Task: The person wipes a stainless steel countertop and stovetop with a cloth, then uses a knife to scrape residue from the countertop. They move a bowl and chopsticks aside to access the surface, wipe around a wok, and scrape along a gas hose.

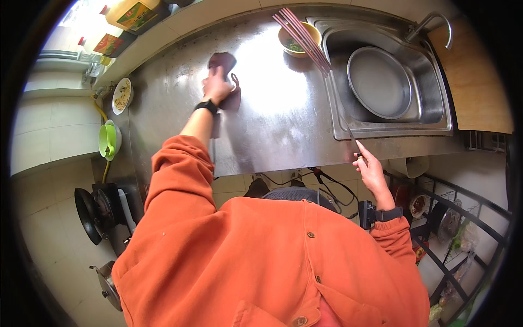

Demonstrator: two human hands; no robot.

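Observation:
My left hand [217, 85] is pressed on a dark brown cloth [222, 61] on the stainless steel countertop [265, 135]; motion blurs its fingers, and part of the cloth lies beneath and beside the hand. Past the counter's front edge, below the sink, my right hand [369, 165] grips the dark handle of a knife [348, 130], its thin blade pointing up towards the sink's left rim. A yellow bowl [314, 34] holding chopped greens stands left of the sink, with a bundle of reddish chopsticks [300, 34] lying across it.
A round metal basin [380, 81] sits in the steel sink [433, 102] under a curved faucet [443, 18]. A wooden board [476, 81] lies right of it. At the left are a white bowl of food [122, 96], a green bowl [107, 139] and bottles on a ledge. A black rack [445, 200] stands lower right.

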